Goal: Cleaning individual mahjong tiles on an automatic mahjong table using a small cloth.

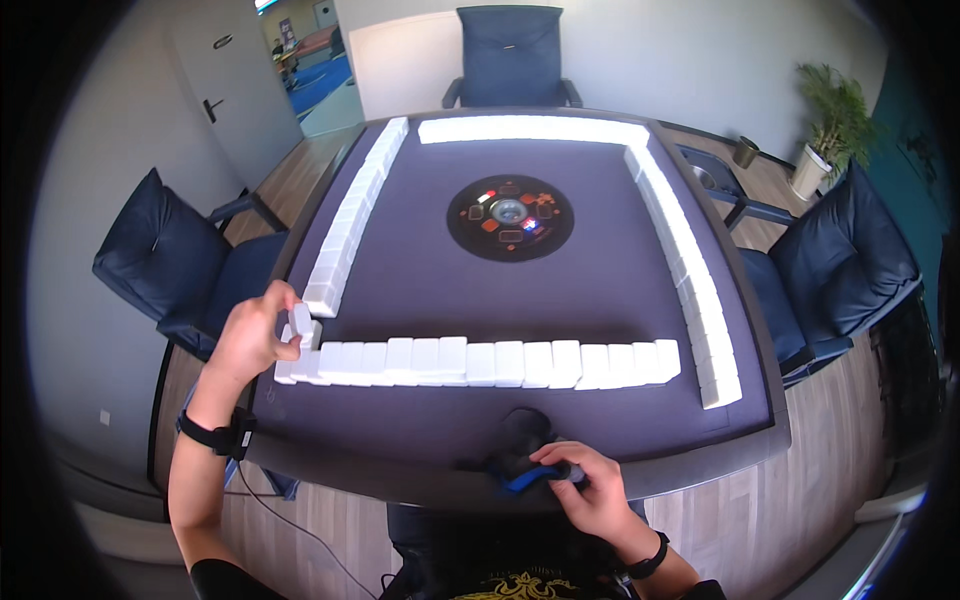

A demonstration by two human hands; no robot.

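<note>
Between the thumb and fingers of my left hand point(251, 334) is a white mahjong tile point(301, 320), held just above the left end of the near row of mahjong tiles point(480, 364). My right hand point(589, 487) grips a dark object with a blue part point(531, 477) at the table's near edge; its kind is unclear. A dark round thing point(526, 427) lies against or just beyond it. More white tiles form a left row point(352, 217), a far row point(532, 130) and a right row point(686, 277) on the dark mahjong table point(420, 292).
A round black console point(510, 217) sits mid-table. Dark padded chairs stand at the left point(187, 255), far side point(511, 56) and right point(832, 277). A potted plant point(829, 124) is at the far right. A cable point(289, 525) hangs from my left wristband.
</note>
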